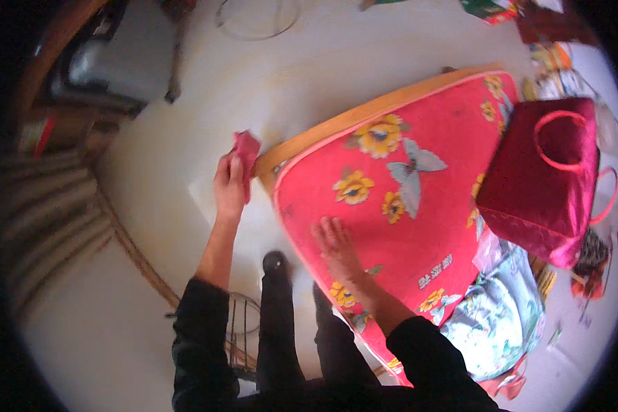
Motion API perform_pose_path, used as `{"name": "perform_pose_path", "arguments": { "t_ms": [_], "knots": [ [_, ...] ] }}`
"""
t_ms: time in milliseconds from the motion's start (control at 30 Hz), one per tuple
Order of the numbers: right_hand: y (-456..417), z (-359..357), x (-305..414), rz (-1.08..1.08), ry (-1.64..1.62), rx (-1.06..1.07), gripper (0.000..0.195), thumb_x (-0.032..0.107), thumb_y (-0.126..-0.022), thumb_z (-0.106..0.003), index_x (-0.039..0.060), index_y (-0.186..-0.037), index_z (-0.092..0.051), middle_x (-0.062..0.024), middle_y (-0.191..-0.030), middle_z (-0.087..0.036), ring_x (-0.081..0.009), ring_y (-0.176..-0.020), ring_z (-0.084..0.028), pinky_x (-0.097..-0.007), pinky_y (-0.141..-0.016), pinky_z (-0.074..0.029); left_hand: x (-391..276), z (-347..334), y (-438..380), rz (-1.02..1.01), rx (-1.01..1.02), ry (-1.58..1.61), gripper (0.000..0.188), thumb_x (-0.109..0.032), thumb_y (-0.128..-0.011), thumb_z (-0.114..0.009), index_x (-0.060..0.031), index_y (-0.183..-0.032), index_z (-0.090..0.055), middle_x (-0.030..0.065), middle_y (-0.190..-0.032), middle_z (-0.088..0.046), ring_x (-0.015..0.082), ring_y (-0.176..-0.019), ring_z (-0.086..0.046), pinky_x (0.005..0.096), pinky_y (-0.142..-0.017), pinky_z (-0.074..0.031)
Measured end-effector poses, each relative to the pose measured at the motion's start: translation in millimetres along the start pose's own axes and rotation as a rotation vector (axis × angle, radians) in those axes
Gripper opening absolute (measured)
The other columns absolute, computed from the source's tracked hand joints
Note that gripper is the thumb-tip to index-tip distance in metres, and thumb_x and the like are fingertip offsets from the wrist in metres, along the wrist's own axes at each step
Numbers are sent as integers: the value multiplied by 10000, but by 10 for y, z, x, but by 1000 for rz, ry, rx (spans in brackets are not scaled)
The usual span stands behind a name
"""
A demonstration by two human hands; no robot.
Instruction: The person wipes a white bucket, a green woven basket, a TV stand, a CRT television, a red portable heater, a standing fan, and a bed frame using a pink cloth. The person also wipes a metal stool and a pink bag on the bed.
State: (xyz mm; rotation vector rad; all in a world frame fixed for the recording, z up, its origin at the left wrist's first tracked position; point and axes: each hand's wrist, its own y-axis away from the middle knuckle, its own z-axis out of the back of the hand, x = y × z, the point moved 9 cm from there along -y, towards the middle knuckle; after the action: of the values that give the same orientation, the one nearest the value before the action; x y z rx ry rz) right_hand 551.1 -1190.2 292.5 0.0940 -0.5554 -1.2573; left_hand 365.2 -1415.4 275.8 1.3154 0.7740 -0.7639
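Note:
My left hand [229, 186] grips a folded pink cloth [247, 147] beside the corner of a wooden bed frame [335, 119]. The frame bears a thin red mattress [309, 190] printed with yellow flowers and grey-blue butterflies. Flat or nearly so over the mattress, near its left edge, is my right hand [340, 252]. It holds nothing, and its fingers are extended; firm contact is hard to judge.
A shiny magenta bag [535, 190] with round handles stands on the mattress's right side. Below it lies a pale blue floral fabric bundle [499, 314]. A dark grey chair [134, 56] is at upper left. A wire rack [243, 329] stands near my legs.

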Motion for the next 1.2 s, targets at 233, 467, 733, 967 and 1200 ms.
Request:
{"name": "perform_pose_path", "arguments": {
  "t_ms": [233, 467, 733, 967, 1200],
  "knots": [
    [-49, 214, 11, 62, -122, -190, 702, -15, -780, -559, 104, -1451, -386, -184, -1490, -330, -423, -1330, -359, -506, -1097, -322, -92, -1068, 58, -381, 343, -1049, 571, -470, -1029, -269, -162, -1508, -314, 162, -1518, -349, 344, -1470, -156, 557, -1169, -91],
    [-22, 224, -18, -76, -151, -290, 561, 105, -811, -582, 113, -1362, -479, -126, -1437, -389, -357, -1328, -370, -490, -1073, -346, -641, -2929, -460, -904, 447, -1338, 499, -398, -992, -373, -143, -1419, -420, 122, -1478, -403, 384, -1385, -318, 580, -1110, -225],
    [35, 174, -121, -191, -282, -339, 508, 127, -857, -560, 141, -1359, -485, -75, -1468, -410, -294, -1369, -368, -485, -1100, -329, -1428, -4957, -631, -1243, 572, -1147, 336, -254, -945, -467, -116, -1227, -586, 113, -1398, -478, 391, -1237, -475, 559, -961, -423],
    [-96, -176, 21, -178, -137, -362, 465, 101, -817, -575, 121, -1282, -568, -65, -1398, -498, -285, -1292, -447, -452, -1086, -360, -1315, -4179, -808, -940, 627, -945, 266, -144, -917, -510, -33, -1126, -632, 184, -1273, -557, 456, -1122, -520, 530, -941, -429],
    [-118, -364, 18, -546, -842, -135, 293, 100, -777, -598, 65, -1067, -614, -148, -1159, -605, -310, -1121, -570, -458, -922, -474, -238, -1789, 98, -995, 794, -1538, 314, -18, -794, -594, -38, -1107, -593, 184, -1096, -624, 401, -1012, -570, 521, -880, -435]
  ]
}}
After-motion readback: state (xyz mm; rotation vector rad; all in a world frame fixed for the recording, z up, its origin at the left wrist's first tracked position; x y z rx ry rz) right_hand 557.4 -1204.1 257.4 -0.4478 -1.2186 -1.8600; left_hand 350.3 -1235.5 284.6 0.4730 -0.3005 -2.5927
